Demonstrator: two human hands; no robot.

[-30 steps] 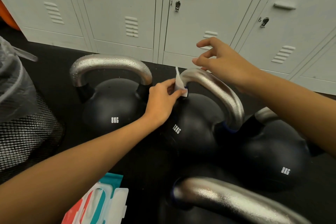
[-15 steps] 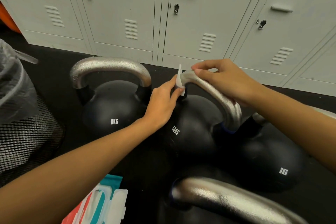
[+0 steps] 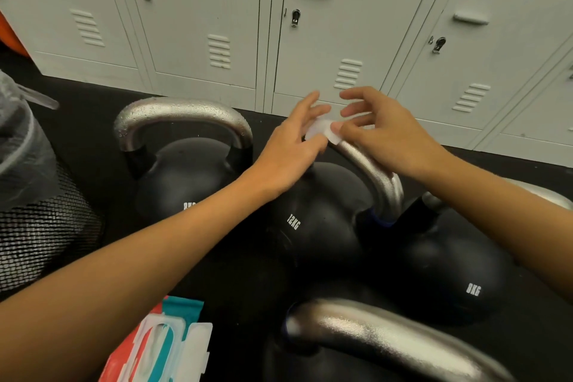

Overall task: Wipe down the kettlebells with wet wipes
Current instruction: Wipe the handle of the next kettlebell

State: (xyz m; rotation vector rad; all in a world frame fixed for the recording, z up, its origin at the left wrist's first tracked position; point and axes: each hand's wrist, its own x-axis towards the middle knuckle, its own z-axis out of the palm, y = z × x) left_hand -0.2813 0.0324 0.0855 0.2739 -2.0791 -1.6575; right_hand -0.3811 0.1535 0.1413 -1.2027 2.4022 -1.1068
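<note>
Over the last second the right hand [image 3: 384, 133] has been coming down from above the 12KG kettlebell [image 3: 313, 226] to meet the left hand [image 3: 294, 146] at the top of its silver handle [image 3: 372, 170], and now both are working the small white wet wipe [image 3: 321, 130] that is draping over the crest of that handle. The right thumb and forefinger are pinching the wipe's edge while the other right fingers are fanning out loosely; the left hand is lying against the wipe with its fingers nearly straight, and whether it is gripping the wipe or only pressing on it I cannot tell. I judge the person is spreading or re-folding the wipe around the bar, so the handle of this bell is getting its rub now and its black body is yet to come. Counting the bells: four are showing, the 12KG one, an 8KG kettlebell [image 3: 186, 183] to its left with droplets beading on its handle, another 8KG bell [image 3: 449, 276] to its right, and a fourth [image 3: 387, 338] in front of it, showing mostly its handle. One wet wipe pack [image 3: 161, 347] is lying open, nearer the camera and left of the 12KG bell, one mesh bin [image 3: 40, 226] is standing far left of it, and grey lockers [image 3: 201, 25] are lining the wall behind it
</note>
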